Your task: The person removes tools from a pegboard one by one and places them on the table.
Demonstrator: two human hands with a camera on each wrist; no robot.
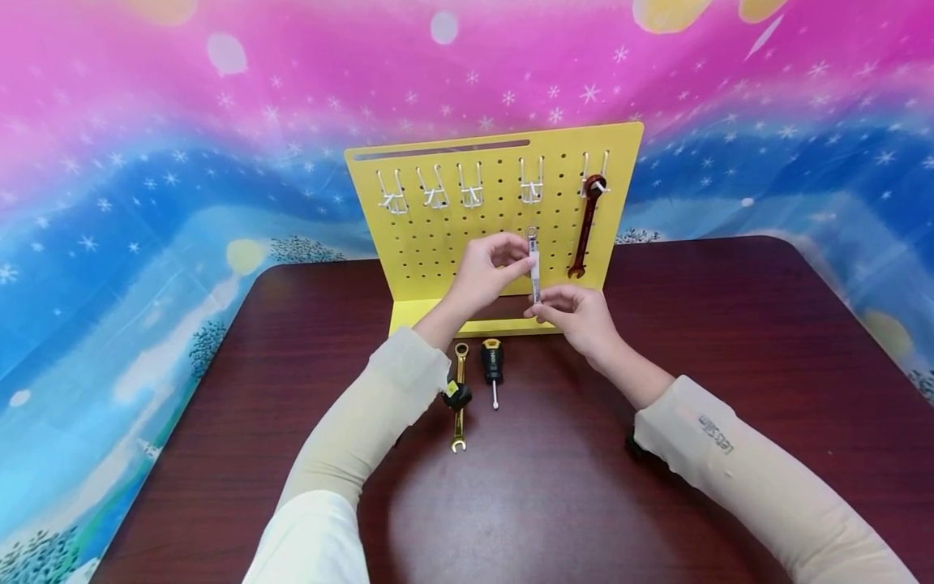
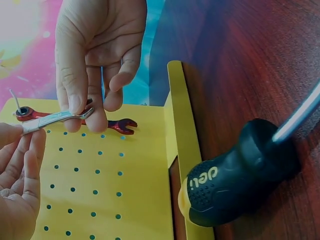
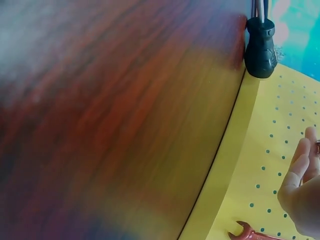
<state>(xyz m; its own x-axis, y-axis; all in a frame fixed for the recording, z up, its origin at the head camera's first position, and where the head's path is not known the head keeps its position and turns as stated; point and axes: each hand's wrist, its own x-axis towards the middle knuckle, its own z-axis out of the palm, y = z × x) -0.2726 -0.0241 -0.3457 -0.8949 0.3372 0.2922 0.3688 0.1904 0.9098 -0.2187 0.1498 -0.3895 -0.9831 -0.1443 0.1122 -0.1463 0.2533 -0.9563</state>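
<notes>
A silver combination wrench (image 1: 535,280) is held upright in front of the yellow pegboard (image 1: 438,243). Its ring end points up. My left hand (image 1: 487,266) pinches the upper part between thumb and fingers. My right hand (image 1: 580,318) pinches the lower, open-jaw end. In the left wrist view both the left hand (image 2: 17,185) and the right hand (image 2: 97,55) grip the wrench (image 2: 55,119). The right wrist view catches only the right hand (image 3: 302,195) at its edge. A red wrench (image 1: 586,231) hangs from the pegboard's rightmost hook.
Several white hooks (image 1: 435,197) line the board's upper part. On the dark wooden table (image 1: 554,470) lie a gold wrench (image 1: 459,430), a black-and-yellow object (image 1: 456,394) over its middle, and a stubby screwdriver (image 1: 492,365). A dark item (image 1: 635,446) shows partly beside the right sleeve.
</notes>
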